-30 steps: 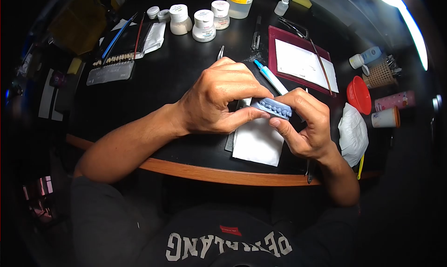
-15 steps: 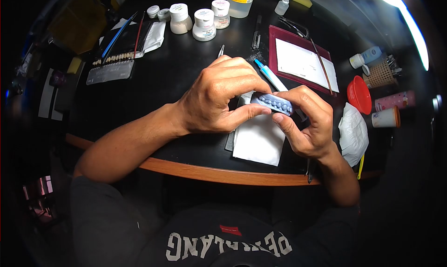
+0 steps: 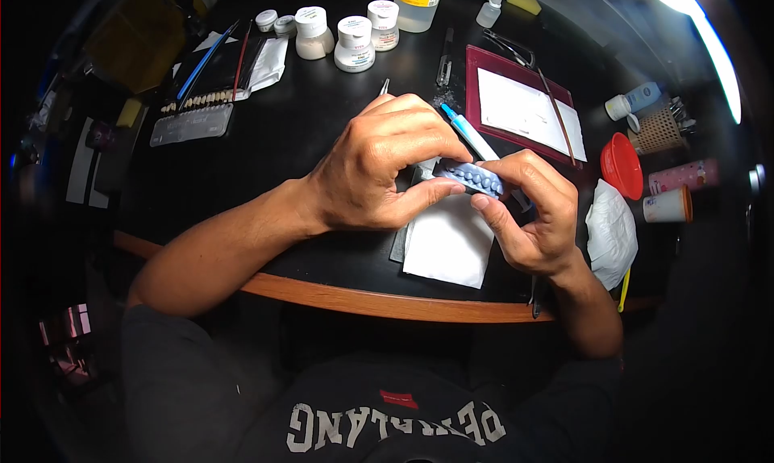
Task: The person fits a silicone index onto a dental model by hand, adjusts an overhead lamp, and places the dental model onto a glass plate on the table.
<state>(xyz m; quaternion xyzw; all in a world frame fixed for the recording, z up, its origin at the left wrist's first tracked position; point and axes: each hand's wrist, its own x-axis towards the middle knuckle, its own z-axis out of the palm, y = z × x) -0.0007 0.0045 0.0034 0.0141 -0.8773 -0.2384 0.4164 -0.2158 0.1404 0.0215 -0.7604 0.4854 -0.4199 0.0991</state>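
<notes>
Sitting between both hands, the blue dental model (image 3: 472, 178) is being held up just above the black surface (image 3: 306, 132), its row of moulded teeth facing up. The left hand (image 3: 379, 168) is pinching the model's near end, thumb underneath and fingers curled over the top. The right hand (image 3: 536, 213) is closing its grip on the far end, thumb pressing the lower edge and forefinger wrapping the top. Directly below the grip, a white paper sheet (image 3: 447, 249) is lying flat. Just beyond the grip, a blue-tipped syringe (image 3: 472, 134) is poking out from behind the fingers, and past it a maroon tray (image 3: 476, 68) is carrying a white card. Right of the right hand, crumpled white tissue (image 3: 610, 231) and a red cup (image 3: 621, 164) are resting. Well beyond the left hand, white jars (image 3: 353, 43) are standing in a row.
</notes>
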